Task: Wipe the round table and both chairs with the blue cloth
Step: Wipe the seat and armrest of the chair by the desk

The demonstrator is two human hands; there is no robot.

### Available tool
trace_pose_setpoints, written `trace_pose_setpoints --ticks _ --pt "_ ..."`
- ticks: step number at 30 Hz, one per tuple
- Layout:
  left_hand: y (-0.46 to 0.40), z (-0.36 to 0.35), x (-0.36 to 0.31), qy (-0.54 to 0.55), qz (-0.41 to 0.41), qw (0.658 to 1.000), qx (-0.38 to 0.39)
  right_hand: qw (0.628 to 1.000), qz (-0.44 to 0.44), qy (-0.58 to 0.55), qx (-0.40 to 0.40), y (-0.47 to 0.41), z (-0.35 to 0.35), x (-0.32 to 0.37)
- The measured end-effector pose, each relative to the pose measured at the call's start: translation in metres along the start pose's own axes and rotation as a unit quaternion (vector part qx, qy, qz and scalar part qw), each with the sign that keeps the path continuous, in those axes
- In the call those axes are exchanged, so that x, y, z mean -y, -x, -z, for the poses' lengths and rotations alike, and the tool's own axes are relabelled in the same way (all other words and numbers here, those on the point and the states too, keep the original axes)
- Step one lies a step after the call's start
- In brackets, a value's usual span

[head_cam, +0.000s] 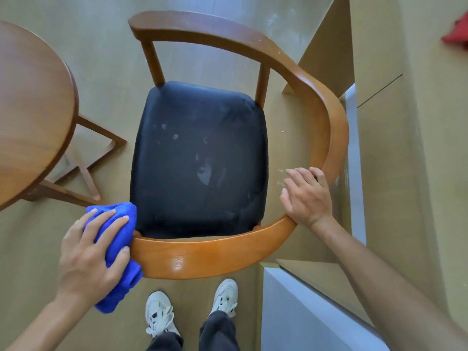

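Blue cloth (pixel 114 252) is gripped by the left hand (pixel 88 259) against the chair (pixel 202 259) rail (beside the counter (pixel 33 110)); the right hand (pixel 307 196) curls over it.

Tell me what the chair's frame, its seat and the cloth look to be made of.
Chair frame: wood with a glossy varnish, showing grain and a light glare. Seat: black padded leather or vinyl, scuffed with pale worn patches. Blue cloth: soft, fuzzy fabric, probably microfibre, bunched under the left hand.
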State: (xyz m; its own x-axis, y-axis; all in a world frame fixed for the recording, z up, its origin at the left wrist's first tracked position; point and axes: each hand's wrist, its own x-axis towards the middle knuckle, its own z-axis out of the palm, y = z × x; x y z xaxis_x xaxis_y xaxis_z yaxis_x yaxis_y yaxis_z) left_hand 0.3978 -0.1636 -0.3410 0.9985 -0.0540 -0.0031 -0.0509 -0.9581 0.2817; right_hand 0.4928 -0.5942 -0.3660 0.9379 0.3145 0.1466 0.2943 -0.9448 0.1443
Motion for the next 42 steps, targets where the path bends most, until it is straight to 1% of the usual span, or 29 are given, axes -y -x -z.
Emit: trace_pose_setpoints --ticks 2,4,6,8,10,12,14,15,17,19,21,22,24,27,29,32,34,35,36,38,40,42 --pt "0.007 -0.012 -0.042 -0.009 0.010 0.999 -0.032 1.000 -0.004 -0.002 0.006 0.001 0.000 0.000" --pt "0.018 -0.029 -0.098 0.014 -0.008 0.999 -0.034 1.000 -0.005 -0.001 0.012 0.001 0.000 0.000" --pt "0.020 -0.045 -0.166 0.046 -0.021 0.999 0.007 1.000 -0.006 0.002 0.023 0.001 0.001 0.000" --pt "0.013 -0.058 -0.227 0.052 -0.027 0.997 0.042 1.000 -0.005 0.009 0.025 0.001 0.002 0.000" --pt "0.002 -0.066 -0.257 0.044 -0.033 0.997 0.058 1.000 0.002 0.015 0.014 0.002 0.001 -0.001" --pt "-0.002 -0.069 -0.250 0.057 -0.065 0.995 0.055 1.000 0.010 0.017 0.013 0.001 0.001 -0.003" --pt "0.003 -0.063 -0.213 0.086 -0.121 0.988 0.052 1.000 0.011 0.016 0.024 0.002 0.003 -0.003" --pt "0.008 -0.056 -0.187 0.089 -0.135 0.986 0.044 0.999 0.009 0.012 0.031 0.002 0.003 -0.003" --pt "0.016 -0.039 -0.122 0.069 -0.134 0.988 0.020 0.999 0.007 0.003 0.036 0.002 0.003 -0.002" --pt "0.015 -0.018 -0.056 0.038 -0.115 0.993 0.009 0.999 0.004 0.000 0.034 0.001 0.004 -0.001" --pt "0.009 0.000 -0.014 0.018 -0.092 0.996 0.007 1.000 0.003 0.001 0.026 0.001 0.004 0.000" --pt "0.006 0.002 -0.006 0.016 -0.080 0.997 0.001 1.000 0.001 0.004 0.020 0.001 0.003 0.001" --pt "0.007 -0.004 -0.016 0.014 -0.051 0.998 -0.025 1.000 -0.003 0.004 0.006 0.002 0.002 0.001" --pt "0.019 -0.023 -0.075 0.023 -0.030 0.997 -0.065 1.000 -0.003 -0.004 -0.004 0.001 0.001 0.001" --pt "0.027 -0.039 -0.133 0.053 -0.022 0.998 -0.038 1.000 -0.006 -0.004 -0.006 0.002 -0.001 0.001" --pt "0.018 -0.058 -0.226 0.067 0.005 0.997 0.042 1.000 -0.011 0.005 -0.007 0.004 -0.004 0.000" --pt "0.006 -0.065 -0.265 0.072 0.043 0.994 0.063 1.000 -0.025 0.000 -0.007 0.002 -0.003 0.000" --pt "0.002 -0.065 -0.272 0.084 0.058 0.993 0.067 0.999 -0.045 -0.018 -0.008 0.000 0.001 0.003" --pt "0.000 -0.064 -0.271 0.104 0.059 0.991 0.064 0.996 -0.074 -0.051 -0.011 -0.002 0.006 0.009" --pt "0.004 -0.053 -0.245 0.135 0.018 0.988 0.067 0.977 -0.142 -0.156 -0.011 0.001 0.024 0.035" --pt "0.005 -0.039 -0.193 0.087 -0.011 0.995 0.049 0.950 -0.193 -0.246 0.010 0.016 0.049 0.076" --pt "-0.001 -0.030 -0.129 0.001 0.003 0.999 0.033 0.944 -0.209 -0.251 0.045 0.043 0.069 0.118"
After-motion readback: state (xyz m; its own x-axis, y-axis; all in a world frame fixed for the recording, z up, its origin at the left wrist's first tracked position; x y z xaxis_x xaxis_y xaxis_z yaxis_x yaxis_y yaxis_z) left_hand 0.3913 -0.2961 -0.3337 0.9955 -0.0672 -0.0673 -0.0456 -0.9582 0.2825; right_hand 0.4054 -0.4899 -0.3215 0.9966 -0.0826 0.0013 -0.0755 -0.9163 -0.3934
